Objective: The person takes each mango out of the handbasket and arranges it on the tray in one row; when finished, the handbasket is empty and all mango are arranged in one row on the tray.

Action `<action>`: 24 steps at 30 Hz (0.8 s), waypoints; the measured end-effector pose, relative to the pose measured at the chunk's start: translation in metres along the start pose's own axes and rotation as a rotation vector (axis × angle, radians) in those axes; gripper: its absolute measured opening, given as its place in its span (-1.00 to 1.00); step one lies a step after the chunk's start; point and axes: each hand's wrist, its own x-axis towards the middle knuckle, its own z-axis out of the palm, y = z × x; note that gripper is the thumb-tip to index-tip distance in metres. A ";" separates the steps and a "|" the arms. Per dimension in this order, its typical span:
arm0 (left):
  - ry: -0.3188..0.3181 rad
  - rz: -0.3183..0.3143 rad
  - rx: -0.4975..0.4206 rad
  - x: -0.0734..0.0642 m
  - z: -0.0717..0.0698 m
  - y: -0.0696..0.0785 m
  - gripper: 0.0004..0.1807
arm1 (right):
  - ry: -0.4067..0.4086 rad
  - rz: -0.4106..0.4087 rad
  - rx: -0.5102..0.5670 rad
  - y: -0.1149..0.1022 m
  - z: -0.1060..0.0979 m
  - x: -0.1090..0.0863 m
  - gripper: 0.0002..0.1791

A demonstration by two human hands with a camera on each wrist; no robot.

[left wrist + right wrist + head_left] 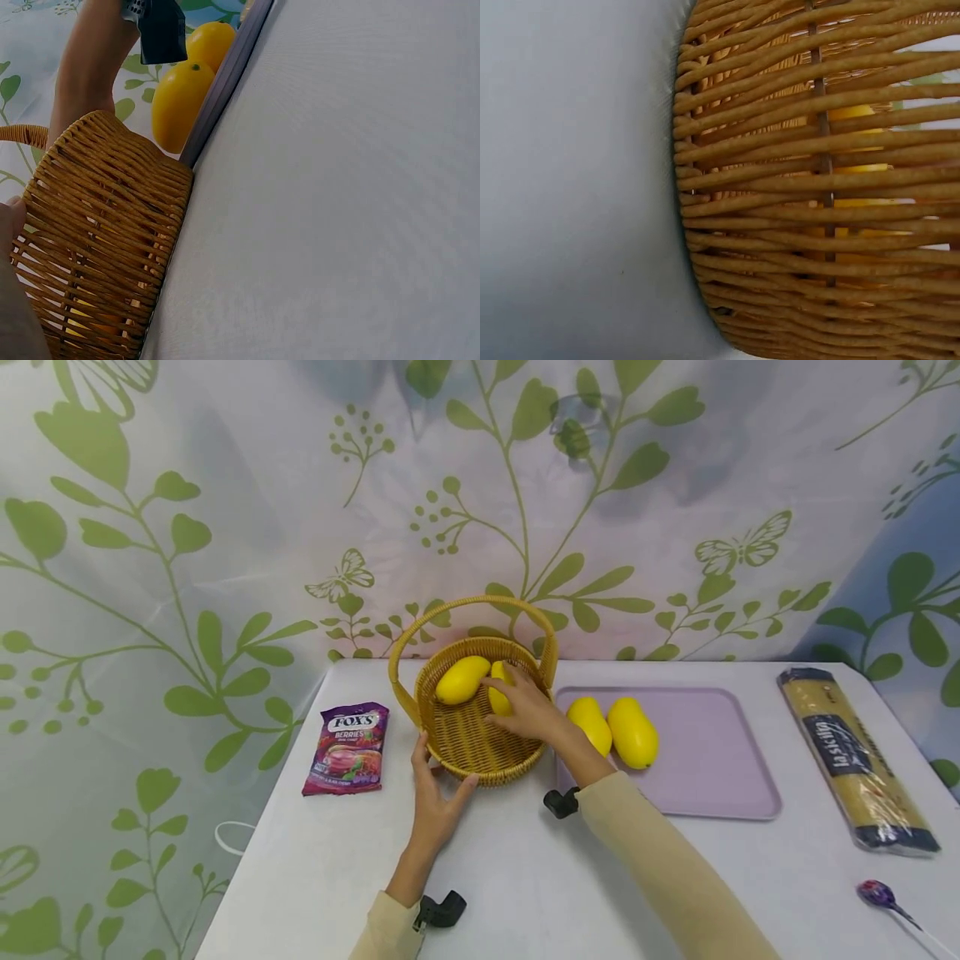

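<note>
A wicker basket (487,768) with a tall arched handle stands on the table. Inside it, one yellow mango (462,680) lies at the back left. My right hand (528,706) reaches in over the rim and grips a second mango (499,700) beside it, covering part of it. My left hand (437,797) rests against the basket's front left wall, thumb and fingers spread along the outside. From the left wrist, the woven wall (105,225) shows with a fingertip at its rim. In the right wrist view the basket's wall (780,180) hides my right hand; yellow shows through gaps.
Right of the basket, a lilac tray (712,752) holds two more mangoes (633,732). A purple candy bag (348,749) lies to the left. Farther right are a pasta packet (855,760) and a lollipop (877,894). A patterned curtain (300,527) hangs behind the table.
</note>
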 end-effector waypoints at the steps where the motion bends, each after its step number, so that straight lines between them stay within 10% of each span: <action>1: 0.001 0.001 0.009 0.000 0.001 -0.003 0.04 | 0.002 0.009 -0.005 0.001 0.000 0.001 -0.25; 12: -0.009 -0.025 0.025 -0.002 0.004 -0.036 0.08 | -0.036 -0.025 -0.042 0.002 0.001 0.002 -0.21; 24: -0.005 -0.002 -0.006 0.000 -0.001 -0.001 0.04 | -0.056 -0.030 -0.079 0.001 0.006 0.000 -0.31</action>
